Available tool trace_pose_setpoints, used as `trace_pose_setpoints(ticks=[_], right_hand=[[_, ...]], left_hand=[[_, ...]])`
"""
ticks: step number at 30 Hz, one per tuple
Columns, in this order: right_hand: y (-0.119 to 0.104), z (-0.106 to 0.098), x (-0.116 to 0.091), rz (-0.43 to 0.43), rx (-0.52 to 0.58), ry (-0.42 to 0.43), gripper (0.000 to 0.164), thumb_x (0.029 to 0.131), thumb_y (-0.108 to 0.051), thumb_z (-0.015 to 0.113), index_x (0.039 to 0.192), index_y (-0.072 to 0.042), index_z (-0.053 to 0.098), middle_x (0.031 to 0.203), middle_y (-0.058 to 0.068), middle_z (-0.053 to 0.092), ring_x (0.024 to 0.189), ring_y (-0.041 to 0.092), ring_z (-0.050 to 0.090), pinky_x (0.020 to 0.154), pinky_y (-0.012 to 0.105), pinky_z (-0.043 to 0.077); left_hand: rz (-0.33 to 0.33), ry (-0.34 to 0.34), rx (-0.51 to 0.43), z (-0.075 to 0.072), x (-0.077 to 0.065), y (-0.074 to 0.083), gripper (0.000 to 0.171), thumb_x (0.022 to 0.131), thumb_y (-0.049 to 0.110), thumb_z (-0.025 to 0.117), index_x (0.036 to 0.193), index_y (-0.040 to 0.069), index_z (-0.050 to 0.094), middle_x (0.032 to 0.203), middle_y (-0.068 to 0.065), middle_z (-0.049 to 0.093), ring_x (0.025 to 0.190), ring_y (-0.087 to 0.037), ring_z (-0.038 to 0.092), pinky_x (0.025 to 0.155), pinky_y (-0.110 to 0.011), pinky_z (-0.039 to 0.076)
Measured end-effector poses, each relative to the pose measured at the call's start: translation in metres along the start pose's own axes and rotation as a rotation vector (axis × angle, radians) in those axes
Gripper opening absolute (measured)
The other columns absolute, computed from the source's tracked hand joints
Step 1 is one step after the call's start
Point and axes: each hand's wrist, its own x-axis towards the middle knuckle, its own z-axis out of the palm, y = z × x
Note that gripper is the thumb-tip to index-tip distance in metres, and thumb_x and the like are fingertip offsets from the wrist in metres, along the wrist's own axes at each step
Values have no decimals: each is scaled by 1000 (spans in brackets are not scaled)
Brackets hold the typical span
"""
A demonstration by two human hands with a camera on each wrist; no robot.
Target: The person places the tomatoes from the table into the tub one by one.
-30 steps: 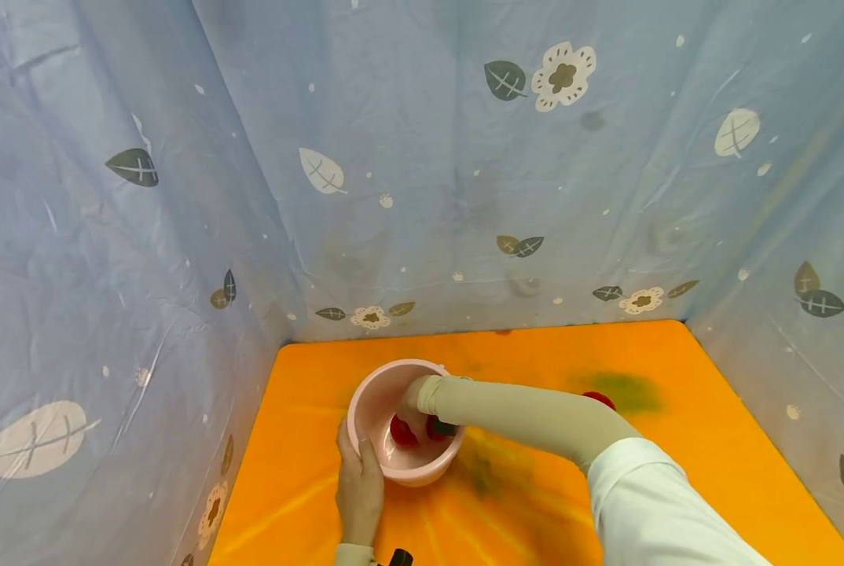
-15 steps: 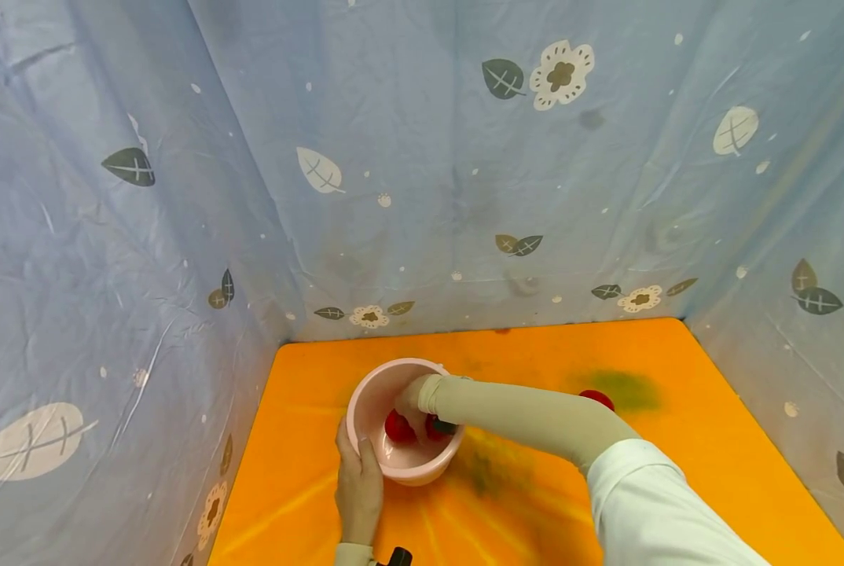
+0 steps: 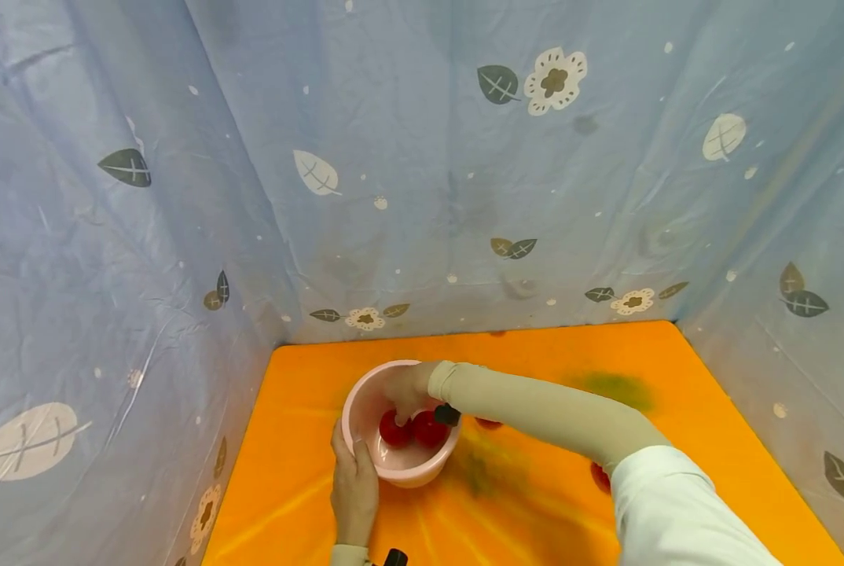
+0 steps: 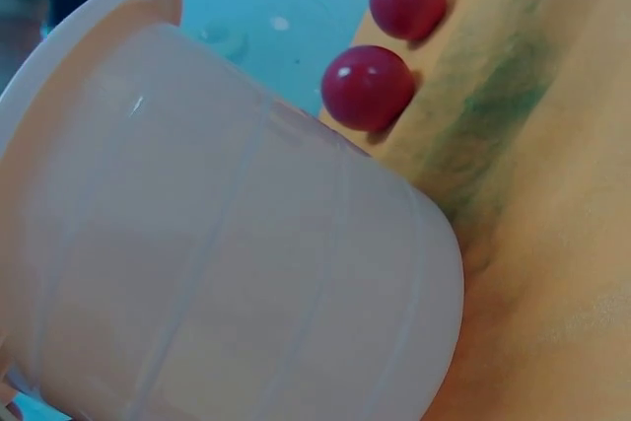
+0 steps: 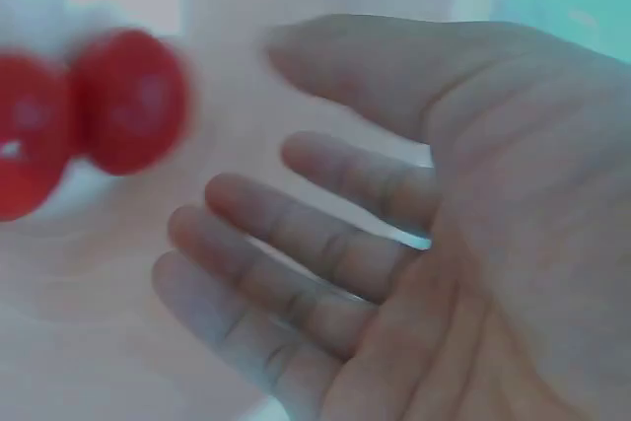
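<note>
My left hand [image 3: 354,491] grips the left side of a pink plastic bucket [image 3: 411,475], its thumb near the rim and its fingers along the outer wall. Inside the bucket, two smooth red balls [image 3: 394,430] lie side by side at the bottom. My right hand [image 3: 404,389] reaches in over the far rim, above these balls. The right wrist view shows that hand [image 5: 394,214] with fingers loosely extended and nothing in the palm, the two blurred red balls [image 5: 133,101] beyond the fingertips. The left wrist view shows mostly the bucket's ribbed outer wall [image 4: 237,234].
More red balls [image 4: 368,88] lie in a row on the orange tabletop [image 3: 295,456] beyond the bucket. Another red ball [image 3: 601,477] is partly hidden under my right forearm. Blue patterned curtains [image 3: 408,236] enclose the back and both sides.
My right hand has drawn up and back from the balls, uncovering them. The right forearm has shifted, exposing a red ball beside the bucket. The left hand keeps its hold.
</note>
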Motion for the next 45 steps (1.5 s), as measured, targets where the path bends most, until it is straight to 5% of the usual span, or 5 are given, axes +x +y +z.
trace_pose_setpoints(ticks=[10,16,34,41,45], right_hand=[[0,-33,-79,-229,151,339,21,96,-23,54,115,-14,61,105,-2,66,94,8,60,86,24,51],[31,-17,-148,-100,153,481,23,94,-29,60,116,-24,60,107,-11,64,95,4,60,86,28,52],[131,154,-246,526,122,849,30,91,-31,64,115,-11,65,115,9,64,105,31,60,89,51,51],[147,199,-256,645,194,790,41,90,-34,64,122,-7,63,130,25,53,111,48,51,86,63,45],[152,217,-253,690,287,703,50,89,-39,65,128,-8,59,131,26,51,110,46,48,78,55,51]], left_hand=[[-38,-47,1,2,-1,0,56,102,49,26,153,31,13,137,-15,55,113,-42,57,85,-63,42],[-53,-70,6,4,0,1,58,101,49,27,154,30,10,140,-16,52,115,-43,56,87,-64,41],[-46,-73,-8,-7,2,2,57,102,47,25,154,31,8,144,-18,47,119,-45,52,89,-65,38],[-63,-79,2,-8,2,4,58,101,48,24,154,32,6,145,-17,46,117,-46,52,88,-65,39],[-72,-99,-13,-5,2,5,58,101,49,25,154,33,6,148,-15,43,120,-43,51,92,-67,36]])
